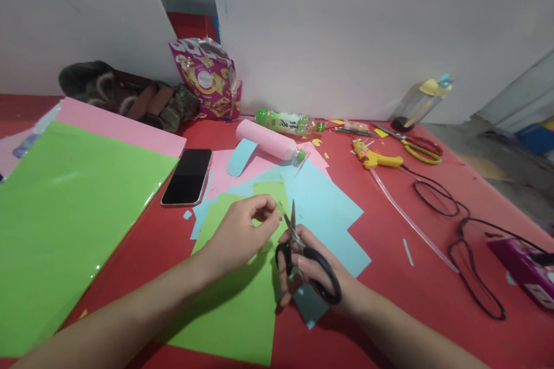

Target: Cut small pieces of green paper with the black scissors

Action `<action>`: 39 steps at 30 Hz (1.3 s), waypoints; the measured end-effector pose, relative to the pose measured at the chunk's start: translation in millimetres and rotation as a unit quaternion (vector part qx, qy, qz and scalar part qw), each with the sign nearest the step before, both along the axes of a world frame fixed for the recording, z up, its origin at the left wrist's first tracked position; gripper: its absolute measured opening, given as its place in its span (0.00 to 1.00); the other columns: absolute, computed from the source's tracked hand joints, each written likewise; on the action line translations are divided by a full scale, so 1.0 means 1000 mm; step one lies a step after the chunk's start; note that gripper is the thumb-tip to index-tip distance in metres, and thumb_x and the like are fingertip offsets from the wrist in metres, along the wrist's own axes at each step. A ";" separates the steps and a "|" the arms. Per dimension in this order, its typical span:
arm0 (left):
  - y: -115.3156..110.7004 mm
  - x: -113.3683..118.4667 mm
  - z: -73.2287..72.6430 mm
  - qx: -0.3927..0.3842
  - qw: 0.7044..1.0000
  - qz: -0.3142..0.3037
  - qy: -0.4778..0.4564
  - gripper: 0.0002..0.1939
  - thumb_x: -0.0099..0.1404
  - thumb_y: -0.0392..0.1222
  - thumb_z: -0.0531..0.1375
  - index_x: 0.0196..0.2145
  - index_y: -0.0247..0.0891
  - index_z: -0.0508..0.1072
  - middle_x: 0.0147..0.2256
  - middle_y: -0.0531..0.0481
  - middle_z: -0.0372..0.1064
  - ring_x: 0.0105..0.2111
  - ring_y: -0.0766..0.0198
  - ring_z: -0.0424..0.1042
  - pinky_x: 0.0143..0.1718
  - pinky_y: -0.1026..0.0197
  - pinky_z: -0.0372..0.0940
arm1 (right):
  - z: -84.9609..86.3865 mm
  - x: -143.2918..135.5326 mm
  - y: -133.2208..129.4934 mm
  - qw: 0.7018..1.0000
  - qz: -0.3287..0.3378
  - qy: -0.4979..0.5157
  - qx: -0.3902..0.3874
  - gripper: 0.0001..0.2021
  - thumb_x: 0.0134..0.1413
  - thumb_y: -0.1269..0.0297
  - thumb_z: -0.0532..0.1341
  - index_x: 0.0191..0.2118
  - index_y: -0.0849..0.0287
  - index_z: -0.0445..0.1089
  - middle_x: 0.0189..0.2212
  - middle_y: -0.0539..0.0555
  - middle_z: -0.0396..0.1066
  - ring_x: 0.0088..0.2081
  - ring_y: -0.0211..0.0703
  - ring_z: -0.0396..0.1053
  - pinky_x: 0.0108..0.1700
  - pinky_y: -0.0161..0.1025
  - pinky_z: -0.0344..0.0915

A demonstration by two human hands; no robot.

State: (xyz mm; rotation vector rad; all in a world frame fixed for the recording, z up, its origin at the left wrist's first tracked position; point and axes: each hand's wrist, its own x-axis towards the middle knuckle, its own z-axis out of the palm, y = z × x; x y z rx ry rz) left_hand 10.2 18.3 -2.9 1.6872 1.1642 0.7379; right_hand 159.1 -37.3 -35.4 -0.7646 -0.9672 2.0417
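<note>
Black-handled scissors (322, 279) are in my right hand (311, 259), their blades slightly apart and pointing away from me. Just left of the blade tips, my left hand (244, 230) has thumb and index finger pinched together; a tiny greenish bit seems to show at the fingertips, too small to make out. Under both hands lie a green sheet (234, 311) and light blue paper (324, 202). Beyond them a pink-wrapped bottle (266, 141) with a green cap rests on its side, a light blue strip (242, 157) against it.
A phone (187, 177) and large green sheets (78, 207) lie left. A snack bag (208, 78) and green-labelled bottle (285, 121) stand and lie at the back. Right are a yellow glue gun (376, 157), its black cord (470, 265), yellow-handled scissors (422, 151) and a purple box (523, 271).
</note>
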 end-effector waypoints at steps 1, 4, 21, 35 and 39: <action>-0.002 0.001 0.000 -0.002 1.000 -0.001 -0.005 0.07 0.55 0.35 0.50 0.20 0.37 0.56 0.18 0.58 0.52 0.20 0.72 0.56 0.22 0.69 0.52 | 0.002 0.000 0.000 1.000 -0.003 -0.014 0.009 0.18 0.45 0.52 0.59 0.38 0.56 0.53 0.27 0.46 0.60 0.24 0.33 0.64 0.26 0.36 0.64; -0.006 0.003 0.001 -0.016 0.999 -0.001 -0.031 0.07 0.55 0.34 0.50 0.20 0.37 0.56 0.18 0.59 0.53 0.19 0.72 0.57 0.22 0.69 0.52 | 0.007 0.000 0.001 0.997 -0.018 -0.054 0.044 0.20 0.44 0.50 0.59 0.37 0.57 0.54 0.26 0.45 0.57 0.23 0.31 0.60 0.26 0.33 0.59; -0.017 0.010 0.001 -0.037 0.993 0.051 -0.102 0.08 0.57 0.34 0.51 0.21 0.36 0.58 0.19 0.58 0.54 0.21 0.72 0.56 0.23 0.69 0.54 | 0.006 0.002 0.000 0.989 -0.028 -0.106 0.104 0.21 0.46 0.47 0.55 0.39 0.57 0.52 0.24 0.46 0.55 0.22 0.32 0.54 0.25 0.34 0.52; -0.020 0.010 0.004 -0.048 0.991 0.063 -0.107 0.09 0.57 0.35 0.50 0.20 0.36 0.57 0.19 0.58 0.53 0.20 0.72 0.55 0.23 0.68 0.54 | 0.007 0.002 -0.001 0.984 -0.038 -0.130 0.114 0.22 0.44 0.45 0.56 0.37 0.56 0.53 0.23 0.45 0.53 0.20 0.31 0.52 0.22 0.33 0.49; -0.020 0.010 0.003 -0.051 0.991 0.065 -0.109 0.09 0.56 0.35 0.51 0.20 0.36 0.57 0.19 0.58 0.52 0.20 0.72 0.54 0.23 0.68 0.54 | 0.005 0.001 -0.001 0.986 -0.047 -0.118 0.109 0.22 0.44 0.46 0.57 0.38 0.56 0.53 0.23 0.44 0.54 0.19 0.30 0.52 0.21 0.32 0.49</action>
